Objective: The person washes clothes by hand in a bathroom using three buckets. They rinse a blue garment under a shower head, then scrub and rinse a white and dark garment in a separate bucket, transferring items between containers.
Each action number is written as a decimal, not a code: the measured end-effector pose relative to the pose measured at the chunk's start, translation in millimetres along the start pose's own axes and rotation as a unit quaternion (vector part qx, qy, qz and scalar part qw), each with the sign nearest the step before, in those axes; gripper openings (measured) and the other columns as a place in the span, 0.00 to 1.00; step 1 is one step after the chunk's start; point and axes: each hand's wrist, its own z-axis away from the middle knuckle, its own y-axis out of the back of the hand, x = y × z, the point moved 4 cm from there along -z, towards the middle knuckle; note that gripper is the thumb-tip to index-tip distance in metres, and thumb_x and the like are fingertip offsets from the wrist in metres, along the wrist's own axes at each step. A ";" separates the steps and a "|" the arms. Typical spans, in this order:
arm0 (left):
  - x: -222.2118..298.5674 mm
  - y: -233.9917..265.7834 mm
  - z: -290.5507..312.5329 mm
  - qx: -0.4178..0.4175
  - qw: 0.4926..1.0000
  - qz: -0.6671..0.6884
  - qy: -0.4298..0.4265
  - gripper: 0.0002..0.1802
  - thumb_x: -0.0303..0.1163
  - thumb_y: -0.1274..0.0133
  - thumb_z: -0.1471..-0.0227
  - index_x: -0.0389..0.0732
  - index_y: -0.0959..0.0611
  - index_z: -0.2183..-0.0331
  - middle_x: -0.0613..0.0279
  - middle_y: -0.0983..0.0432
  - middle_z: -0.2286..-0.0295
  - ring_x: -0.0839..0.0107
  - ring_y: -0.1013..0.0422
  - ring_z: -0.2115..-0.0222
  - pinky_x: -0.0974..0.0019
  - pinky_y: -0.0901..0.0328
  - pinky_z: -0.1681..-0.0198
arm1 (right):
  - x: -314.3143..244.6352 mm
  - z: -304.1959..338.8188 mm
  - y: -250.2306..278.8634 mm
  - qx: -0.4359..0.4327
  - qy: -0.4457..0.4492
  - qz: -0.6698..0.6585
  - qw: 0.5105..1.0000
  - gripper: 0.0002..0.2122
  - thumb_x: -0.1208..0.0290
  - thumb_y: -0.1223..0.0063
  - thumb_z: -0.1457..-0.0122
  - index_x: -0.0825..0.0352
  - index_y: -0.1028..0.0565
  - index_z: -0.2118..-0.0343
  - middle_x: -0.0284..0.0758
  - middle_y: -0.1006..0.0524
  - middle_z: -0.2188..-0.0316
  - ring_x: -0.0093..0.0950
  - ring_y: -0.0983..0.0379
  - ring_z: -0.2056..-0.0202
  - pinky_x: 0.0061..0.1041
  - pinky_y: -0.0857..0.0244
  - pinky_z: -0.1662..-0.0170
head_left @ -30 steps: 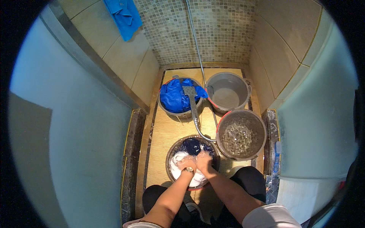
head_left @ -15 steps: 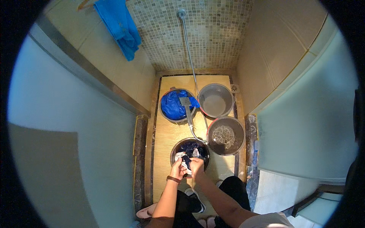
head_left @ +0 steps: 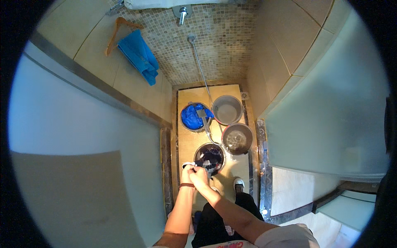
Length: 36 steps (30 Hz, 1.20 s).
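Here's the dark-and-white cloth (head_left: pixel 208 165), bunched at the basin's (head_left: pixel 225 160) near-left edge, apparently running sideways from hands to basin. Both sets of fingers curl closed around it, the right hand (head_left: pixel 199 176) nearer the basin, the left hand (head_left: pixel 187 174) beside it, farther out.

Upper garment: white, short-sleeved. The right sleeve (head_left: pixel 287 237) lies at 5 o'clock; a pink-red printed marking (head_left: pixel 234 244) sits between 5 and 6 o'clock. Left hand (head_left: pixel 188 172): bare, with a narrow reddish-brown wristband (head_left: pixel 187 185) at 6 o'clock. Right hand (head_left: pixel 199 177): bare. Trousers (head_left: pixel 211 226): black, 6 o'clock. Right shoe (head_left: pixel 239 182): dark, white-toed, 5 o'clock.
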 end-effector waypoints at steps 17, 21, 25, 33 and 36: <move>33.2 -26.6 54.2 0.243 0.963 0.020 -0.116 0.08 0.13 0.65 0.73 0.37 0.36 0.87 0.61 0.42 0.84 0.65 0.40 0.86 0.64 0.37 0.82 | 35.8 -12.8 50.3 -0.117 -0.365 -0.430 0.817 0.19 0.59 0.53 0.49 0.67 0.34 0.59 0.43 0.32 0.62 0.40 0.32 0.62 0.42 0.35 0.60; 14.4 -42.0 65.6 0.181 0.974 0.076 -0.117 0.08 0.14 0.66 0.75 0.36 0.35 0.85 0.58 0.39 0.83 0.62 0.37 0.84 0.62 0.34 0.80 | 51.9 -36.4 22.3 -0.206 -0.489 -0.406 0.744 0.22 0.48 0.47 0.55 0.62 0.31 0.66 0.38 0.29 0.68 0.36 0.32 0.64 0.46 0.41 0.59; -6.2 -36.0 79.5 0.147 0.980 0.131 -0.028 0.14 0.16 0.62 0.74 0.30 0.31 0.76 0.49 0.30 0.73 0.55 0.29 0.72 0.59 0.31 0.69 | 91.3 -69.4 -14.1 -0.254 -0.410 -0.517 0.707 0.12 0.64 0.56 0.47 0.70 0.31 0.74 0.43 0.27 0.78 0.38 0.29 0.75 0.39 0.32 0.68; -11.2 -40.7 127.8 -0.042 0.956 0.244 0.156 0.39 0.53 0.56 0.58 0.37 0.39 0.49 0.48 0.45 0.49 0.48 0.51 0.47 0.28 0.61 0.51 | 8.0 -17.2 34.2 -0.361 -0.287 -0.385 0.799 0.07 0.74 0.54 0.48 0.72 0.28 0.77 0.36 0.27 0.80 0.27 0.30 0.77 0.26 0.34 0.72; -28.7 -19.3 93.8 -0.021 0.939 0.251 0.233 0.49 0.70 0.63 0.62 0.39 0.39 0.49 0.51 0.39 0.52 0.54 0.40 0.52 0.48 0.47 0.49 | -13.4 -2.1 52.2 -0.451 -0.197 -0.346 0.799 0.04 0.76 0.53 0.49 0.72 0.28 0.75 0.33 0.28 0.79 0.22 0.30 0.77 0.20 0.35 0.72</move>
